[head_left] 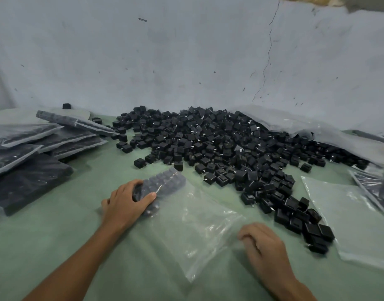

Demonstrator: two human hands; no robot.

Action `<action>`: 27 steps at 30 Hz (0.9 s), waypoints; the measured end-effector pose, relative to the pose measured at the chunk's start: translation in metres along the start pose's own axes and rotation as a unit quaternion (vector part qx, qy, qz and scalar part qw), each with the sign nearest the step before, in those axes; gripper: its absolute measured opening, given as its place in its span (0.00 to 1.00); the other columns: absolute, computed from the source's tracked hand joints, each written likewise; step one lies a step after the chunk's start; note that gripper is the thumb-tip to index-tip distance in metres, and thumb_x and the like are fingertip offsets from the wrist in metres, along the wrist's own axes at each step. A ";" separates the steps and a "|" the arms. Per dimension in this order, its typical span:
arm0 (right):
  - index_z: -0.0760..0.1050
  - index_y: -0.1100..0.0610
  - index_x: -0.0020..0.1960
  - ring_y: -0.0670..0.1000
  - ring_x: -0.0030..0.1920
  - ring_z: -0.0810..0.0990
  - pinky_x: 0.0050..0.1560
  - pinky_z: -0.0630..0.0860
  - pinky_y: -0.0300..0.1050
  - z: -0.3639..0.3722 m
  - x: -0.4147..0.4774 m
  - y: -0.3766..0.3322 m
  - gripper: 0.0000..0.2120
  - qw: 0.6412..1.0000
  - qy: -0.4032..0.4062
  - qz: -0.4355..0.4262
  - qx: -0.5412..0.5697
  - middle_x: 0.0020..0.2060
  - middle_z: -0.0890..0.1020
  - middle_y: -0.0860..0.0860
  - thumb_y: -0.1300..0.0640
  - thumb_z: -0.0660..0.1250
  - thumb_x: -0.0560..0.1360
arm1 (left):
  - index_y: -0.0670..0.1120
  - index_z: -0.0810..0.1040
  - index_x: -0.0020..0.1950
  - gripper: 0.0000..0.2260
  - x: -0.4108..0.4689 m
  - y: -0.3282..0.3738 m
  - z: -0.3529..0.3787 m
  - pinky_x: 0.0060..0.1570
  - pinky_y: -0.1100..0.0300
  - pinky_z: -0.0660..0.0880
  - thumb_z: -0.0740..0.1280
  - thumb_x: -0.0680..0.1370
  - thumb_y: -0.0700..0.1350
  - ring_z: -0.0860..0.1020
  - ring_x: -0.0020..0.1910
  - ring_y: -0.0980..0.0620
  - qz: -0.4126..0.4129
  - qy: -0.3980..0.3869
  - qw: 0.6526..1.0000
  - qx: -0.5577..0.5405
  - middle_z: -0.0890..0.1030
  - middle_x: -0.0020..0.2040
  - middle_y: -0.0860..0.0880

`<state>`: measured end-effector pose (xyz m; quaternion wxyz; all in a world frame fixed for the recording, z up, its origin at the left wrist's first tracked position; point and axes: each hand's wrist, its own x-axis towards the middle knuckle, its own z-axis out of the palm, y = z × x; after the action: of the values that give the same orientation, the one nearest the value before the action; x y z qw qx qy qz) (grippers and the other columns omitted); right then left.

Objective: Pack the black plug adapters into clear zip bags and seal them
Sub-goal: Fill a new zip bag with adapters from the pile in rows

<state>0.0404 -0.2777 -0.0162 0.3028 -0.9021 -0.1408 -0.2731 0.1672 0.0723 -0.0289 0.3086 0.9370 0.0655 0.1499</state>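
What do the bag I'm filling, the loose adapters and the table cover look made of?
Zip bag: thin clear plastic film, glossy; it wrinkles and catches glare. Plug adapters: likely hard black plastic, matte with a dull sheen, crisp moulded edges. Table cover: pale green, matte, perhaps cloth or soft sheet; unclear.

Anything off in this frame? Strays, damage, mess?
One lone adapter sits at the far left by the wall, apart from the loose pile. The stack of filled bags on the left is fanned out and askew. A long crack runs down that wall at the right. Nothing else stands out.
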 end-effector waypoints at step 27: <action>0.79 0.36 0.59 0.38 0.50 0.82 0.51 0.78 0.36 -0.013 -0.018 -0.015 0.16 0.958 0.009 0.235 0.167 0.55 0.80 0.35 0.55 0.69 0.76 | 0.64 0.71 0.64 0.29 -0.001 0.005 0.000 0.57 0.50 0.62 0.60 0.68 0.77 0.74 0.62 0.50 -0.002 0.007 1.000 0.012 0.78 0.61 0.58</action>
<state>0.0143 -0.2757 -0.0103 0.5057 -0.8441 0.0341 -0.1750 0.1665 0.0681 -0.0265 0.2974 0.9394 0.0717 0.1548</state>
